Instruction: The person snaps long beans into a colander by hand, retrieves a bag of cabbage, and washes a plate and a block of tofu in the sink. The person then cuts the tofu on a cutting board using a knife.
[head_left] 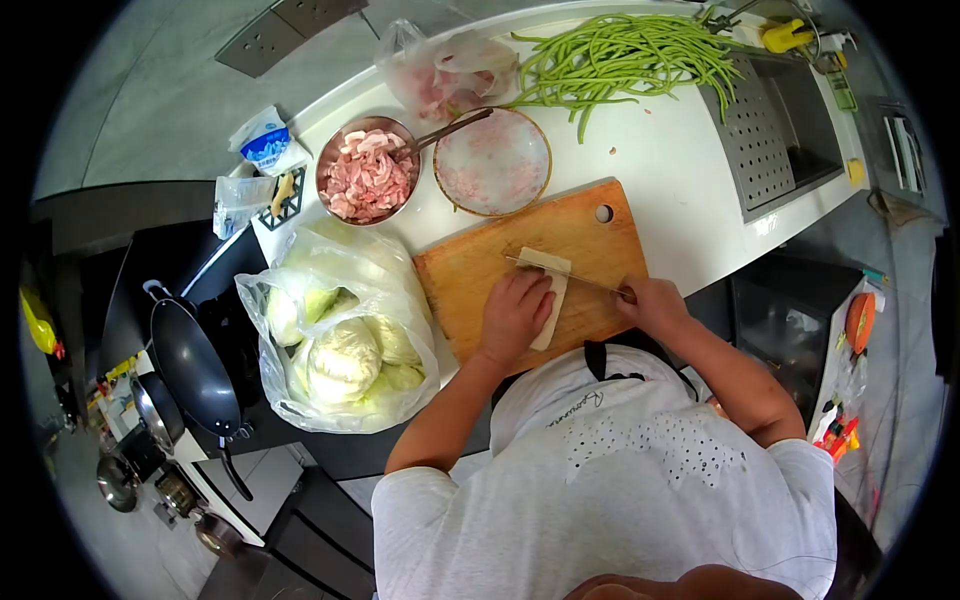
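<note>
A wooden cutting board [465, 285] lies at the counter's front edge, with a pale rectangular slab [553, 325] on it that looks like tofu. My left hand [517, 312] presses down on the slab with curled fingers, covering part of its left side. In my right hand [657, 305] is the handle of a knife [585, 279]. The thin blade crosses the slab's upper part, just beyond my left fingertips. From above, I cannot tell how deep the blade sits in it.
Behind the board stand a metal bowl of sliced meat [368, 175] and a gold-rimmed plate [492, 162]. A plastic bag of cabbages [345, 360] is at left, near a wok [195, 365]. Green beans [630, 65] lie at the back, beside the sink [770, 130].
</note>
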